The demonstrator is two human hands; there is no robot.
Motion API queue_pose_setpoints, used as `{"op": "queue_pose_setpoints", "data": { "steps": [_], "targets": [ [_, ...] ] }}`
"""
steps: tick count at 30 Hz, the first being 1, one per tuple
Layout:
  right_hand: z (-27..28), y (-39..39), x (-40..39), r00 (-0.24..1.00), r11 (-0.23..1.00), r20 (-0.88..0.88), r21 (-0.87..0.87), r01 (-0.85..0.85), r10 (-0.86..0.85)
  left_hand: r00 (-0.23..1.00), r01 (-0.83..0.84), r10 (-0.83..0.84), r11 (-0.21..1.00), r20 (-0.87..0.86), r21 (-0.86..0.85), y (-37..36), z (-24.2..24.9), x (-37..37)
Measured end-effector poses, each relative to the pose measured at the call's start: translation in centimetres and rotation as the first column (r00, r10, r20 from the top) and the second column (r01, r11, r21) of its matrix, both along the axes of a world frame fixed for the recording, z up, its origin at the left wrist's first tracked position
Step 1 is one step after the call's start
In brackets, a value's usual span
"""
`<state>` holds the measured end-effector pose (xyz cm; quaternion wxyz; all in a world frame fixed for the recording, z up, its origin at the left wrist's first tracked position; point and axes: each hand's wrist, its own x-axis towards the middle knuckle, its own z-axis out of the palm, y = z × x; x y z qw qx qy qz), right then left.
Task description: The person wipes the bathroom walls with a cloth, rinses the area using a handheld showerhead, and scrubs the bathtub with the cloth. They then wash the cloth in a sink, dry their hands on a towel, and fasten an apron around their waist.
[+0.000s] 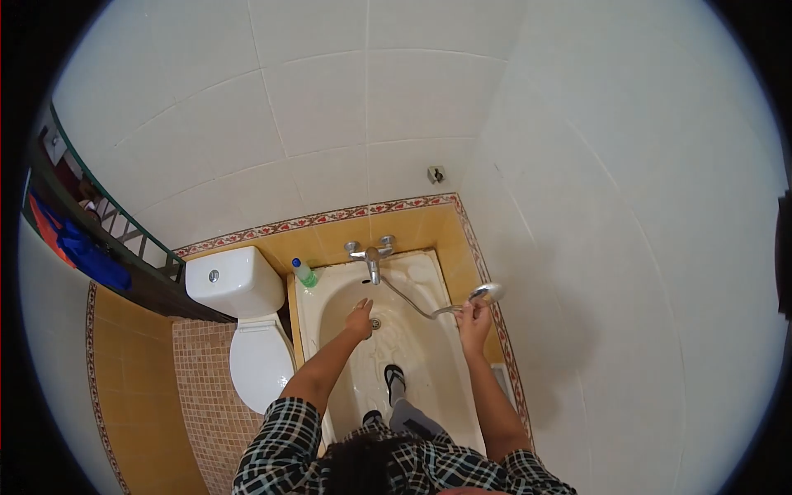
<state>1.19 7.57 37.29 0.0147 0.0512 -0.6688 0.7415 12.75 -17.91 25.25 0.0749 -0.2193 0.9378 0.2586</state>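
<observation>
A shower head point(487, 292) was grasped in the right hand point(473, 320) by the right edge of the bathtub point(429, 355), its face best kept turned inward and its hose point(407, 298) slack. The left hand point(359, 320), fingers extended, was held apparently empty near the mixer tap point(374, 257). Sandalled feet point(395, 384) were planted inside the bathtub; a blue-capped bottle point(306, 275) (part-filled, it seemed, with green liquid) was perched on its corner.

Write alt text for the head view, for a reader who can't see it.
A right hand holds a shower head whose hose leads towards the tap, while the left hand is held out over the tub where the wearer's feet stand. A bottle sits on the tub's far left corner; a toilet is to the left.
</observation>
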Motion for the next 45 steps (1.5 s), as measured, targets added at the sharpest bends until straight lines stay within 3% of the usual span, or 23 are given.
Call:
{"op": "queue_pose_setpoints", "data": {
  "steps": [8,15,19,22,25,27,28,31,34,37,42,45],
  "targets": [
    [0.4,-0.5,-9.4,0.996,0.997,0.037,0.028,-0.076,0.075,0.948,-0.173,0.176,0.984,0.267,-0.035,-5.0,-5.2,-14.7],
    [6.8,-3.6,-15.5,0.99,0.99,0.028,0.038,-0.137,0.136,0.88,-0.175,0.188,0.982,0.435,-0.07,-6.4,-7.6,-17.0],
    [9.9,-7.0,-18.7,0.989,0.99,-0.04,0.02,-0.139,0.139,0.908,-0.22,0.238,0.971,0.345,-0.09,-6.6,-14.8,-15.6],
    [11.4,-9.5,-21.2,0.982,0.991,-0.131,-0.006,-0.136,0.134,0.901,-0.201,0.206,0.978,0.383,-0.052,-5.9,-11.0,-14.7],
    [12.6,-12.4,-23.7,0.967,0.984,-0.205,-0.063,-0.167,0.15,0.922,-0.221,0.189,0.973,0.337,0.061,-5.0,-8.8,-13.5],
    [13.0,-14.1,-25.0,0.964,0.976,-0.208,-0.103,-0.19,0.165,0.971,-0.213,0.179,0.948,0.156,0.238,-4.1,-9.3,-12.1],
    [13.1,-14.9,-25.4,0.963,0.974,-0.214,-0.118,-0.192,0.164,0.956,-0.285,0.294,0.898,0.027,0.335,-3.1,-9.7,-11.2],
    [12.7,-17.1,-26.6,0.958,0.974,-0.237,-0.123,-0.192,0.159,0.917,-0.304,0.386,0.841,-0.103,0.447,-0.3,-9.6,-9.9],
    [11.6,-18.3,-27.9,0.954,0.979,-0.249,-0.077,-0.19,0.166,0.927,-0.287,0.368,0.818,-0.07,0.498,2.0,-8.0,-8.8],
    [10.3,-19.1,-28.6,0.96,0.976,-0.198,-0.054,-0.212,0.198,0.89,-0.275,0.451,0.638,-0.06,0.719,3.5,-9.6,-7.8],
    [7.2,-20.8,-29.8,0.949,0.965,-0.199,-0.045,-0.259,0.245,0.863,-0.318,0.505,0.502,0.026,0.804,4.4,-6.5,-6.5],
    [6.9,-21.5,-30.8,0.929,0.945,-0.18,0.102,-0.31,0.324,0.842,-0.322,0.534,0.392,0.072,0.862,3.6,-4.9,-6.1]
  ]
}}
